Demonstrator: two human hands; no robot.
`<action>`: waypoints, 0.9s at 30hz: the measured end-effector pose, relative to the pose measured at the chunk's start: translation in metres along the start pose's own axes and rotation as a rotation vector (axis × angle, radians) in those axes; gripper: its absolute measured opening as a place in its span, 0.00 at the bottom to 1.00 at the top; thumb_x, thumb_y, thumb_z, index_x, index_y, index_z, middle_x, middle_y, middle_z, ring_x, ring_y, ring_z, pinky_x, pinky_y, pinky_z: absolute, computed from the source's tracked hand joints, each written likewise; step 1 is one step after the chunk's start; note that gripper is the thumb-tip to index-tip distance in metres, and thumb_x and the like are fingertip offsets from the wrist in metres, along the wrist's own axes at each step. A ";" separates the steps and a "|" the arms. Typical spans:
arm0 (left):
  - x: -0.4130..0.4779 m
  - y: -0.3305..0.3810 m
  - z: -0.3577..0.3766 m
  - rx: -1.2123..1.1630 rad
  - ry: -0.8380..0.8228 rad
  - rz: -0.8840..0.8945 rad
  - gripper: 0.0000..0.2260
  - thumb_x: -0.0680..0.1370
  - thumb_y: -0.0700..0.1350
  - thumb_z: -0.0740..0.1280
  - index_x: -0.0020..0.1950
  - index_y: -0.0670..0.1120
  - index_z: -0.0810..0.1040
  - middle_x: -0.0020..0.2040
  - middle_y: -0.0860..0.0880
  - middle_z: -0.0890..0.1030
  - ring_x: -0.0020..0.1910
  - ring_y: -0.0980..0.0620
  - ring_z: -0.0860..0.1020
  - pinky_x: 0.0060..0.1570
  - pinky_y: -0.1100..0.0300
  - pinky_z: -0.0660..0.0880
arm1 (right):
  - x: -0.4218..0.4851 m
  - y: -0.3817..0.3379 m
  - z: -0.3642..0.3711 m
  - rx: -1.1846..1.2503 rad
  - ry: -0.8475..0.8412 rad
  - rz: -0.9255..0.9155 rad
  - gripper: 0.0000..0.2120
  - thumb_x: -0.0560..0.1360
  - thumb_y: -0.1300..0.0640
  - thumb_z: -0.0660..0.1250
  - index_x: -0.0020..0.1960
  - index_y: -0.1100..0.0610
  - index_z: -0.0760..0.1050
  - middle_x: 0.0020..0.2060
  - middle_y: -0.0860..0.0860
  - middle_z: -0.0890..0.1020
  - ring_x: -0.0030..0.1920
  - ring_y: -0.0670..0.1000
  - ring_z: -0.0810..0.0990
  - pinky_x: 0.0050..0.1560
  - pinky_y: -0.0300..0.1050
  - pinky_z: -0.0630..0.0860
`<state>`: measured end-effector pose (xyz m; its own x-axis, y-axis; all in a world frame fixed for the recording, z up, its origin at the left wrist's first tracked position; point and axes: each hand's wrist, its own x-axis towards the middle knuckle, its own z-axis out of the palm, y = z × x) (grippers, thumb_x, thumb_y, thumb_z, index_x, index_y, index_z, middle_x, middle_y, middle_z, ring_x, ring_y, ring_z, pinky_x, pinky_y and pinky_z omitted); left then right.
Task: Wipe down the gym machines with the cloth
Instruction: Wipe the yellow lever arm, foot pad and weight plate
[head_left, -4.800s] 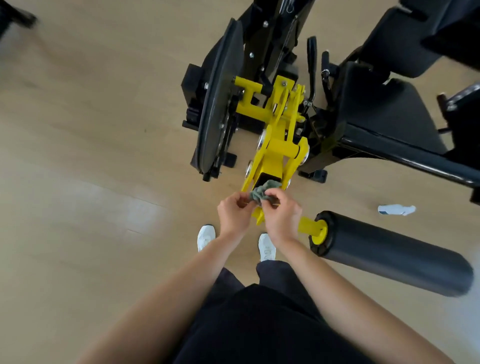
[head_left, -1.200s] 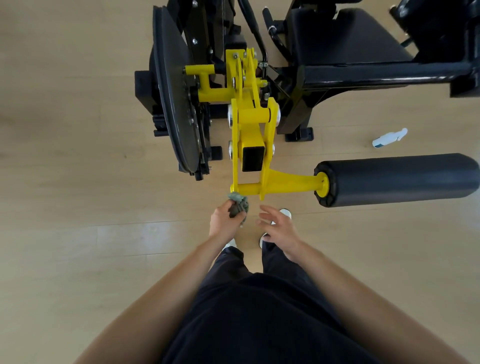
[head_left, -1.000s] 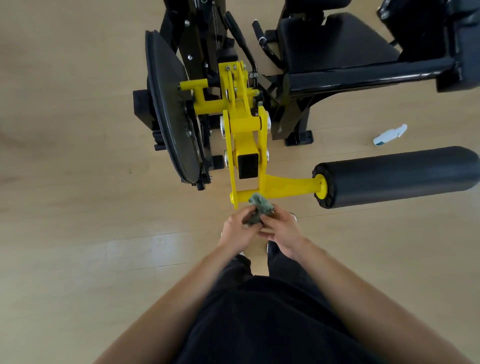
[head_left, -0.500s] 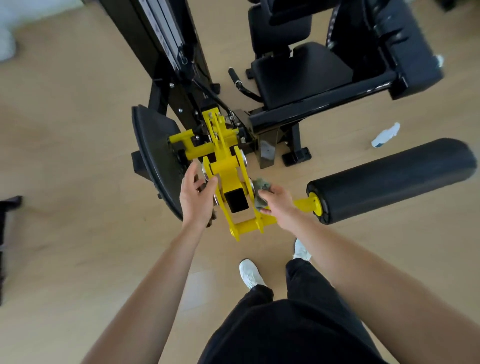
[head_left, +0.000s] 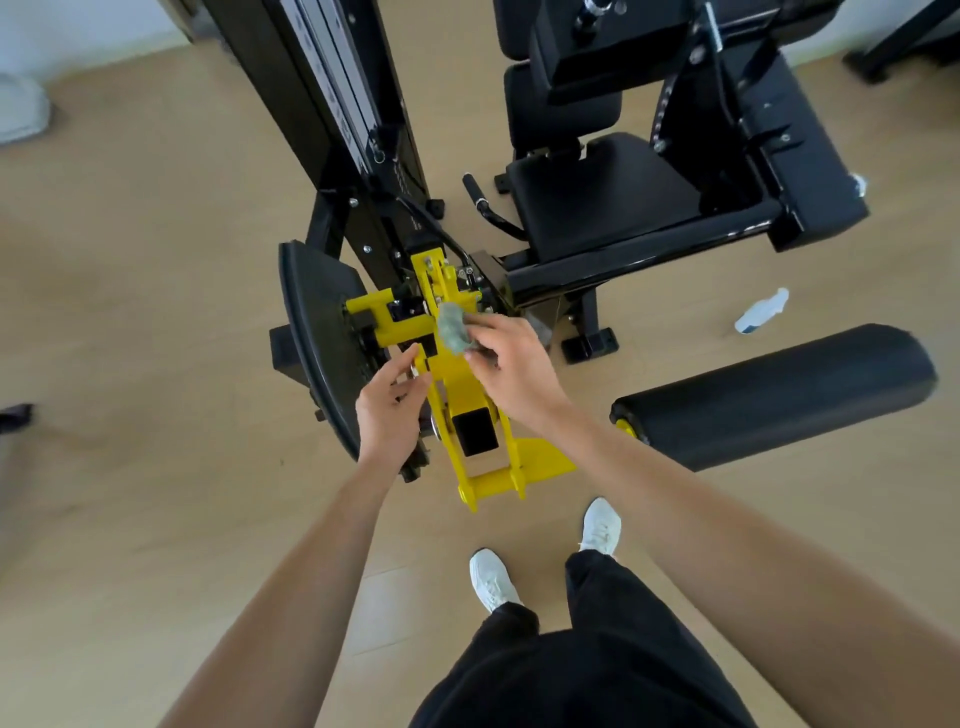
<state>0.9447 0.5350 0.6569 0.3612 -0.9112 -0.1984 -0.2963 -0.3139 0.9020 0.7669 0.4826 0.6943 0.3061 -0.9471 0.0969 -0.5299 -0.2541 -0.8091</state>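
Note:
A black gym machine stands before me with a yellow pivot arm (head_left: 467, 405) at its centre. My right hand (head_left: 511, 364) holds a small grey-green cloth (head_left: 452, 328) and presses it against the upper part of the yellow arm. My left hand (head_left: 390, 410) grips the left edge of the yellow arm, thumb and fingers curled on it, beside the black disc-shaped plate (head_left: 317, 338). A black foam roller pad (head_left: 774, 395) sticks out to the right from the arm's lower end.
The black seat (head_left: 592, 192) and frame rise behind the arm, with the weight stack column (head_left: 332, 93) at upper left. A white spray bottle (head_left: 761, 312) lies on the wooden floor to the right. My white shoes (head_left: 491, 579) stand just below the arm.
The cloth passed from my left hand to my right. My right hand moved the cloth up the yellow arm toward its top, and my left hand came to grip the arm's left side.

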 end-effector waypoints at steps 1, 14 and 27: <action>0.002 -0.002 -0.001 0.002 -0.007 -0.004 0.19 0.81 0.44 0.70 0.71 0.54 0.77 0.45 0.65 0.84 0.41 0.66 0.81 0.40 0.75 0.76 | 0.004 0.001 0.002 -0.135 -0.068 -0.055 0.17 0.80 0.60 0.67 0.69 0.57 0.78 0.67 0.50 0.78 0.66 0.55 0.72 0.66 0.49 0.71; 0.004 -0.007 -0.003 -0.069 -0.043 0.002 0.19 0.80 0.42 0.72 0.71 0.52 0.78 0.49 0.74 0.81 0.44 0.63 0.85 0.43 0.72 0.78 | 0.005 0.010 0.010 -0.568 -0.287 -0.384 0.16 0.78 0.61 0.70 0.65 0.54 0.81 0.66 0.52 0.80 0.74 0.59 0.68 0.76 0.59 0.62; -0.004 0.013 -0.004 0.374 0.015 0.216 0.20 0.79 0.48 0.70 0.72 0.51 0.74 0.68 0.53 0.75 0.64 0.54 0.75 0.61 0.49 0.79 | -0.120 0.079 0.003 0.100 0.031 0.659 0.11 0.74 0.66 0.65 0.45 0.55 0.84 0.34 0.50 0.82 0.34 0.49 0.77 0.31 0.35 0.68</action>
<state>0.9425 0.5356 0.6711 0.2681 -0.9633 -0.0122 -0.6655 -0.1943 0.7206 0.6910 0.5768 0.6166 -0.0800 -0.9037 -0.4206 -0.5222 0.3974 -0.7546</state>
